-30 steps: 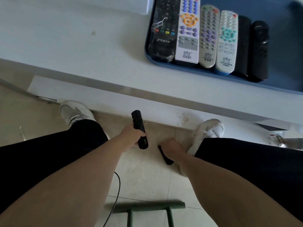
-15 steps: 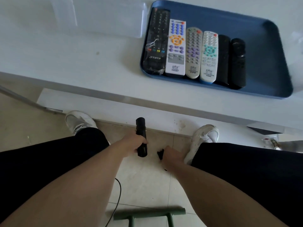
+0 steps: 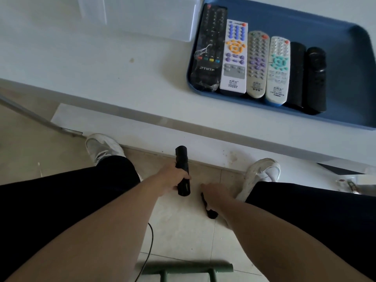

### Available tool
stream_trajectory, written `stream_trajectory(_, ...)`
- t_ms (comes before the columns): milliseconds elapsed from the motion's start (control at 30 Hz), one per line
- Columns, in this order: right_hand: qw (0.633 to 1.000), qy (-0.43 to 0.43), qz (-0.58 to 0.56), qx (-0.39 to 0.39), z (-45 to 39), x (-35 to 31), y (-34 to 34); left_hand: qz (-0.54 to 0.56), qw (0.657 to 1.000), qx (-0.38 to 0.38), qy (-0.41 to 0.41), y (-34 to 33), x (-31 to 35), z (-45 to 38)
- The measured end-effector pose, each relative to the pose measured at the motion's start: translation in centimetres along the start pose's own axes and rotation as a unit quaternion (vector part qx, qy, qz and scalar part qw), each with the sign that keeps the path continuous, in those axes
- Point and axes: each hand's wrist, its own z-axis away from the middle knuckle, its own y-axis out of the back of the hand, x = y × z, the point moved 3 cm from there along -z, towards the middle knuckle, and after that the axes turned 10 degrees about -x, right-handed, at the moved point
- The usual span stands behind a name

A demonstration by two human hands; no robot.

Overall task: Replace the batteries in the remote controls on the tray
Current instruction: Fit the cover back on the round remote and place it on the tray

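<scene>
Below the table edge, between my knees, my left hand (image 3: 169,181) grips a black remote (image 3: 182,169) around its middle, the remote pointing away from me. My right hand (image 3: 215,195) holds a flat black piece (image 3: 209,210), seemingly the remote's battery cover, with its lower end sticking out below the fingers. On the white table (image 3: 101,78) a blue tray (image 3: 345,78) holds several remotes side by side: a long black one (image 3: 210,47), a white one with blue and orange buttons (image 3: 235,58), a grey one (image 3: 257,64), a white one with teal buttons (image 3: 278,70) and two small black ones (image 3: 316,78).
A clear plastic box (image 3: 138,15) stands at the back of the table, left of the tray. On the tiled floor are my two white shoes (image 3: 101,147), a black cable (image 3: 148,245), a green metal bar (image 3: 187,269) and small litter (image 3: 350,184) at the right.
The view has swung slightly, so the tray sits further right and nearer. More of the black piece now shows below my right hand. My left hand keeps its hold on the remote.
</scene>
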Motion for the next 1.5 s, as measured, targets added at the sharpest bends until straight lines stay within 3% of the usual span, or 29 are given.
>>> stream_trajectory(200, 0.997, 0.07, 0.011, -0.022, 3.4, -1.5, 4.2, -0.087, 0.992, -0.071, 0.054, 0.4, 1.9, 3.6)
stream_trajectory(500, 0.985, 0.111, 0.089, 0.102, 19.2, -0.3, 14.6, -0.313, 0.915, -0.161, 0.194, 2.8, 5.8, 15.4)
stream_trajectory(633, 0.983, 0.118, 0.035, 0.133, 28.3, 3.6, 19.8, -0.358, 0.893, -0.236, 0.136, 0.6, 10.2, 22.3)
stream_trajectory(733, 0.966, 0.119, -0.109, 0.204, 33.5, 9.3, 24.1, -0.363, 0.9, -0.239, 0.021, -2.1, 14.5, 25.9)
stream_trajectory(800, 0.906, 0.107, -0.288, 0.292, 34.7, 13.6, 25.9, -0.307, 0.925, -0.213, -0.073, -4.0, 17.5, 26.5)
stream_trajectory(900, 0.728, 0.095, -0.593, 0.331, 33.2, 18.8, 26.1, -0.195, 0.945, -0.149, -0.214, -6.2, 22.1, 25.7)
stream_trajectory(933, 0.69, 0.085, -0.642, 0.323, 32.4, 19.7, 26.1, -0.153, 0.947, -0.131, -0.252, -6.7, 23.4, 25.3)
stream_trajectory(1000, 0.665, 0.049, -0.676, 0.313, 30.5, 20.7, 26.5, -0.093, 0.943, -0.104, -0.301, -7.5, 25.6, 24.1)
stream_trajectory(1200, 0.678, -0.01, -0.668, 0.306, 25.8, 21.4, 28.2, -0.042, 0.928, -0.076, -0.364, -8.0, 29.3, 21.0)
stream_trajectory(1333, 0.753, -0.053, -0.578, 0.31, 24.0, 21.2, 29.0, -0.002, 0.926, -0.108, -0.361, -7.6, 30.5, 20.4)
stream_trajectory(1500, 0.804, -0.046, -0.482, 0.345, 25.2, 21.8, 30.1, 0.021, 0.93, -0.112, -0.349, -6.3, 30.2, 20.0)
